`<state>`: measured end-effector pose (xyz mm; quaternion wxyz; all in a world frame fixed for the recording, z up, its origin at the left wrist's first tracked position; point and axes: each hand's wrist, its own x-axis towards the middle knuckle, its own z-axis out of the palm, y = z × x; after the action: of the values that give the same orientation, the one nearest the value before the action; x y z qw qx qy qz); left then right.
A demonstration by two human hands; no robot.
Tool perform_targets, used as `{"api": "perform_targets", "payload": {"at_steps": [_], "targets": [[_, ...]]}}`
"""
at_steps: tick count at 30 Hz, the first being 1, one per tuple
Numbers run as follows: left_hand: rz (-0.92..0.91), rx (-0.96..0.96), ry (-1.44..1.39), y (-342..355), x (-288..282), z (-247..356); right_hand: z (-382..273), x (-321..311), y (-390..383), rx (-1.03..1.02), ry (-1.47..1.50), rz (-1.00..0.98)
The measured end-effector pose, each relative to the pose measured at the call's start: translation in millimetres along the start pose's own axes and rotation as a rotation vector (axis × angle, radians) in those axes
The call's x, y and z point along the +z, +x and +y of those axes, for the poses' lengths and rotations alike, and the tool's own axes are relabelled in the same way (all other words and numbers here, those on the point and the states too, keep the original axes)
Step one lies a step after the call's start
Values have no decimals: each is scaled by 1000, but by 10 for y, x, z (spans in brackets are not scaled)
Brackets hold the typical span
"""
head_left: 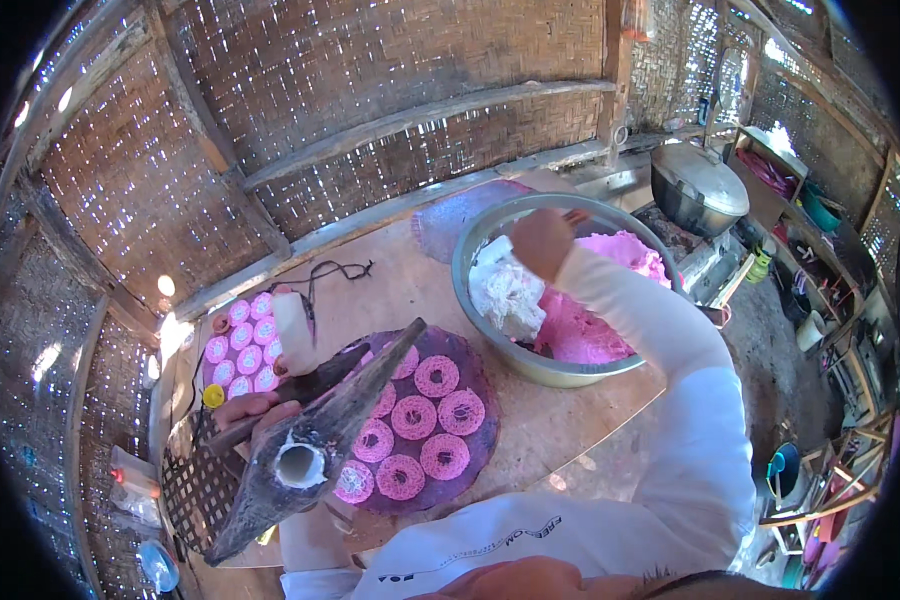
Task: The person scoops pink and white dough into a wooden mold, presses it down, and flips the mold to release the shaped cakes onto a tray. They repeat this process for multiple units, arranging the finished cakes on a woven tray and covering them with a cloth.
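My left hand (255,408) grips a dark wooden press (355,400). One of its pieces has a round, pale-lined hole, and a pale cylinder (293,332) stands up beside the other. My right hand (543,243), fingers curled, is over a large grey basin (465,285), at the white dough (505,290); what it holds is hidden. Pink dough (595,320) fills the basin's other side. Under the press lies a round purple mat (485,440) bearing several pink rings of fine strands (413,417). Farther left, more pink rounds (249,359) with pale centres cover another mat.
The work surface (390,290) runs along a woven bamboo wall (400,60). A black cord (340,268) lies on it, and a yellow cup (213,396) stands by the dark woven basket (195,485) at left. A big lidded metal pot (700,190) is beyond the basin at right.
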<state>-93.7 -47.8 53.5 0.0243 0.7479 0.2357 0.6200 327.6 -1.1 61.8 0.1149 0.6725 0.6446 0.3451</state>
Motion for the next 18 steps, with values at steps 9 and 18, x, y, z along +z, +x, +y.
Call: {"api": "perform_targets", "payload": {"at_steps": [9, 18], "targets": [[75, 66, 109, 76, 150, 94, 208, 678, -163, 358, 382, 67], [65, -67, 112, -29, 40, 144, 195, 895, -229, 192, 448, -158]]}}
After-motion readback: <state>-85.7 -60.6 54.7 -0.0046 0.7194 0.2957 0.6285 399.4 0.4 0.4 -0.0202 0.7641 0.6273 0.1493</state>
